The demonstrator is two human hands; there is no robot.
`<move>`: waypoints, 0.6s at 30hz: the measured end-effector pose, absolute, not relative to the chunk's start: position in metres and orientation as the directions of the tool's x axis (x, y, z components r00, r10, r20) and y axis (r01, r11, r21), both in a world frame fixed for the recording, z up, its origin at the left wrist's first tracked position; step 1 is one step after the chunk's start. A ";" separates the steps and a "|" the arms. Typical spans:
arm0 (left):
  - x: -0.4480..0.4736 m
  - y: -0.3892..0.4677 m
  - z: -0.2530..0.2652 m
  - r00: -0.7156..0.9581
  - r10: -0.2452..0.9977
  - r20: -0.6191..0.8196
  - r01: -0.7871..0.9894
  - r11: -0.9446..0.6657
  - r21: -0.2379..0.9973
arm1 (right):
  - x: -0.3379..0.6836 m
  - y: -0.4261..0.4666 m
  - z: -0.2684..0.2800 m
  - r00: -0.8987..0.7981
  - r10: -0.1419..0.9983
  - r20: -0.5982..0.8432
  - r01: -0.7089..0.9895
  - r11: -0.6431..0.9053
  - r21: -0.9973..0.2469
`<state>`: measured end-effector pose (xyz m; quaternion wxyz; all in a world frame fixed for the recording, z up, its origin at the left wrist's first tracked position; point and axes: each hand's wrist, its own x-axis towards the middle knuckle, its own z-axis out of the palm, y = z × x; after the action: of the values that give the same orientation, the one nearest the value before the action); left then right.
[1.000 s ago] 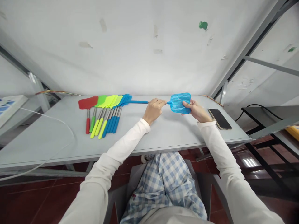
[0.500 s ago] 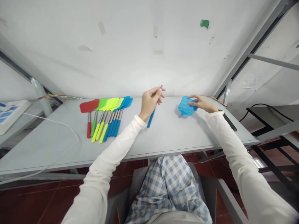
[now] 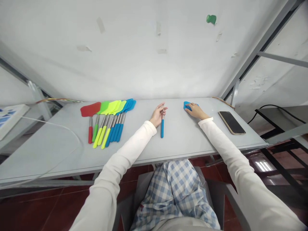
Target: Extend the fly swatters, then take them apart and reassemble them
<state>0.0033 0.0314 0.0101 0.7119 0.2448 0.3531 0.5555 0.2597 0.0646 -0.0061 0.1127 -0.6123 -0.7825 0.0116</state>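
Note:
My left hand (image 3: 157,115) is closed round the metal rod of a blue-gripped fly swatter handle (image 3: 162,128), whose grip points toward the front edge of the table. To the right, my right hand (image 3: 195,110) covers most of a blue fly swatter head (image 3: 187,104) with its fingers on it, low at the table's surface. Rod and head are apart. On the left lies a row of fly swatters: a red one (image 3: 90,109), a green one (image 3: 103,106), several yellow ones (image 3: 113,107) and several blue ones (image 3: 130,105).
A smartphone (image 3: 231,123) lies on the grey table (image 3: 183,144) right of my right forearm. A white cable (image 3: 60,126) crosses the table's left side. The white wall (image 3: 154,73) rises behind, and metal frame posts (image 3: 234,93) stand at the sides.
My left hand has lowered the handle toward me and turned it more upright in view. My right hand has moved left with the blue head, now mostly covered, and the phone is uncovered.

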 end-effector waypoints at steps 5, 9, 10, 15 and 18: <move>-0.001 0.030 0.012 0.047 0.944 -0.326 -0.748 0.249 0.615 | 0.264 0.076 -0.005 -0.147 0.975 0.166 0.970 0.174 -0.167; -0.002 0.026 0.019 -0.010 0.953 -0.304 -0.789 0.179 0.588 | 0.241 0.058 0.005 -0.172 0.919 0.356 0.948 0.253 -0.193; -0.001 0.025 0.020 -0.013 0.957 -0.289 -0.793 0.166 0.586 | 0.230 0.050 0.009 -0.223 0.888 0.402 0.910 0.337 -0.240; -0.001 0.020 0.024 -0.046 0.960 -0.277 -0.789 0.135 0.600 | 0.161 0.003 0.016 -0.528 0.779 0.339 0.530 0.613 -0.585; -0.002 0.019 0.023 -0.026 0.977 -0.212 -0.763 0.118 0.635 | 0.134 -0.014 0.012 -0.533 0.805 0.259 0.432 0.522 -0.735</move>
<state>-0.0018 0.0186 0.0227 0.6772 0.1688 0.3166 0.6424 0.1335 -0.0136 0.0118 0.3010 -0.3778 -0.8188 0.3100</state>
